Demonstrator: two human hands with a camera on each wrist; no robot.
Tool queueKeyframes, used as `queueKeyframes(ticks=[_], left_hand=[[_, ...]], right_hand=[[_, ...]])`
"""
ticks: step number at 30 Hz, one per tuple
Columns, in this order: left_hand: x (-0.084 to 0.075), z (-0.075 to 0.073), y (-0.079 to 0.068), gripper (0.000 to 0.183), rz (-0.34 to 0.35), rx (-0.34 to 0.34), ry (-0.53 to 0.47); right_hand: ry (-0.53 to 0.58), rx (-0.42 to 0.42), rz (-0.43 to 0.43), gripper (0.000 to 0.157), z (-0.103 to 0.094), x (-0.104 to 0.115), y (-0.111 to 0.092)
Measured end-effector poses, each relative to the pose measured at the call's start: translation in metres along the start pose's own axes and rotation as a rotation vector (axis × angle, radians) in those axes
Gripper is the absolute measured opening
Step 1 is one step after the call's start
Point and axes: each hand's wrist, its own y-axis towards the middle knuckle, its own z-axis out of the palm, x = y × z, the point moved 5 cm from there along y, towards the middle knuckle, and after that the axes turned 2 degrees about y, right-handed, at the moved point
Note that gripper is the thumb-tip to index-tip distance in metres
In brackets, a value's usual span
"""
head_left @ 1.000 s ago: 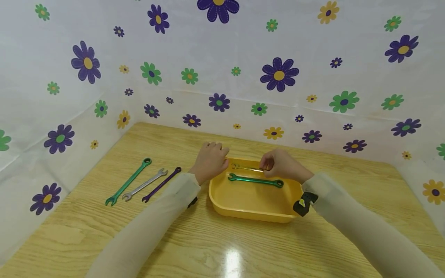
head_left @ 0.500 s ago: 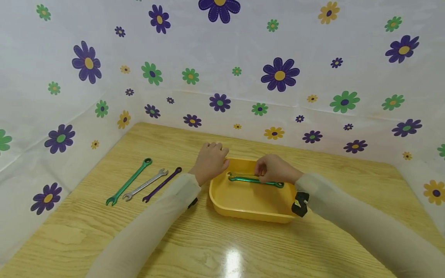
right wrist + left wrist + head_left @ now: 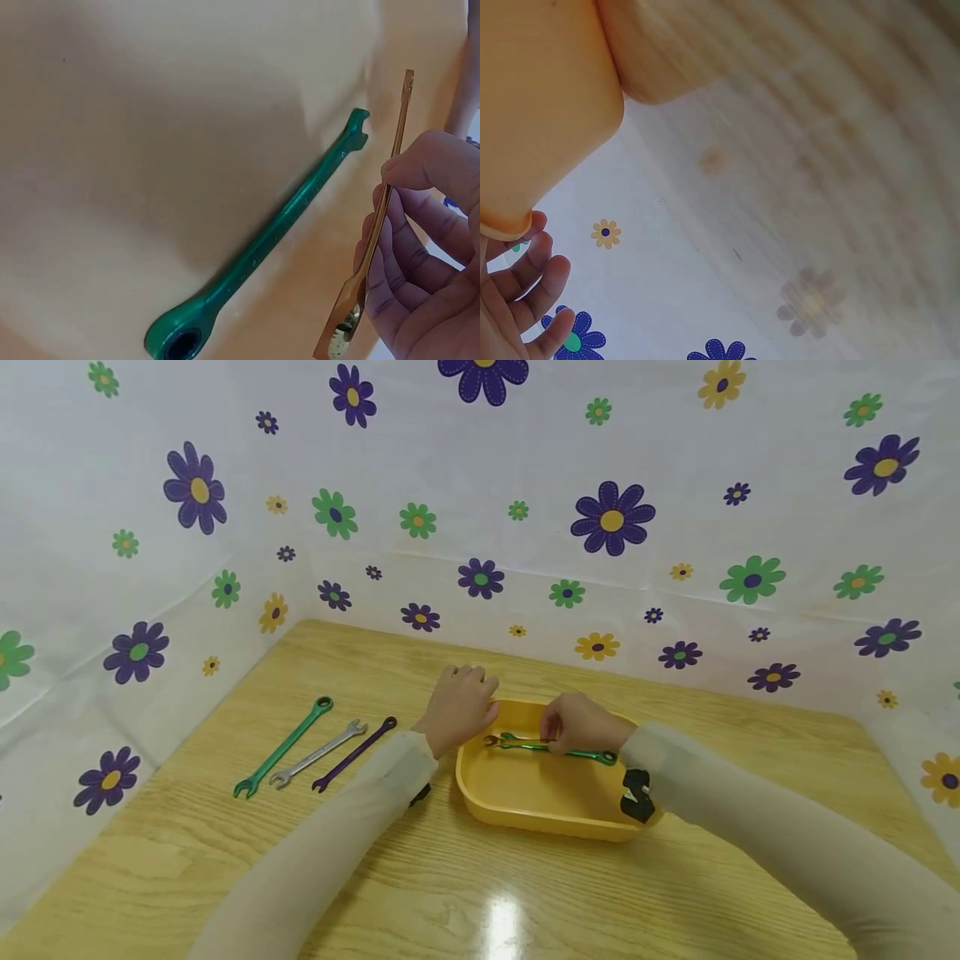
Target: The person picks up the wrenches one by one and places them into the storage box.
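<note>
My right hand (image 3: pixel 585 723) pinches a small gold wrench (image 3: pixel 397 135) between thumb and fingers, over the inside of a yellow plastic tray (image 3: pixel 540 789). Beneath it a green combination wrench (image 3: pixel 262 234) lies on the tray floor, its ratchet ring to the right in the head view. The gold wrench's open end overlaps the green one's there. At the tray's back left corner my left hand (image 3: pixel 459 710) holds the rim, thumb at the inner side. The left wrist view shows its fingers (image 3: pixel 544 289) bent below the tray's outer wall.
Left of the tray, three wrenches lie slanted side by side on the wooden table (image 3: pixel 405 893): a long green one (image 3: pixel 283 747), a silver one (image 3: pixel 318 756) and a thin purple one (image 3: pixel 354 755). A flower-print sheet (image 3: pixel 420 452) stands behind and at the left.
My right hand has brought the gold wrench from the tray's back edge forward and left, over the green wrench. My left hand stays on the rim. The head view has shifted slightly.
</note>
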Motion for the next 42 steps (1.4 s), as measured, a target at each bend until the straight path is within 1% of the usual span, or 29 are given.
queueKeyframes(ticks=[3, 7, 10, 16, 22, 27, 31, 42], left_hand=[[0.000, 0.000, 0.001, 0.025, 0.001, 0.003, -0.001], [0.000, 0.001, 0.001, 0.026, -0.004, 0.020, 0.005], [0.000, 0.002, 0.002, 0.027, -0.006, 0.027, 0.013], [0.000, 0.001, 0.001, 0.026, 0.003, 0.020, 0.009], [0.001, 0.002, 0.002, 0.026, -0.002, 0.035, 0.005], [0.000, 0.000, 0.002, 0.026, -0.008, 0.039, -0.003], [-0.001, -0.001, 0.001, 0.024, -0.004, 0.022, -0.003], [0.000, 0.001, 0.002, 0.025, 0.004, 0.011, 0.011]], right_hand=[[0.009, 0.016, 0.018, 0.007, 0.003, -0.001, 0.001], [-0.007, 0.031, 0.038, 0.007, 0.007, -0.001, 0.003], [-0.031, 0.030, 0.038, 0.007, 0.008, 0.001, 0.003], [-0.057, 0.055, 0.027, 0.005, 0.012, 0.002, 0.006], [-0.055, 0.079, 0.059, 0.007, 0.014, 0.001, 0.008], [-0.083, 0.085, 0.037, 0.006, 0.017, 0.001, 0.010], [-0.114, 0.082, 0.008, 0.006, 0.019, -0.001, 0.010], [-0.142, 0.069, 0.016, 0.010, 0.023, -0.005, 0.011]])
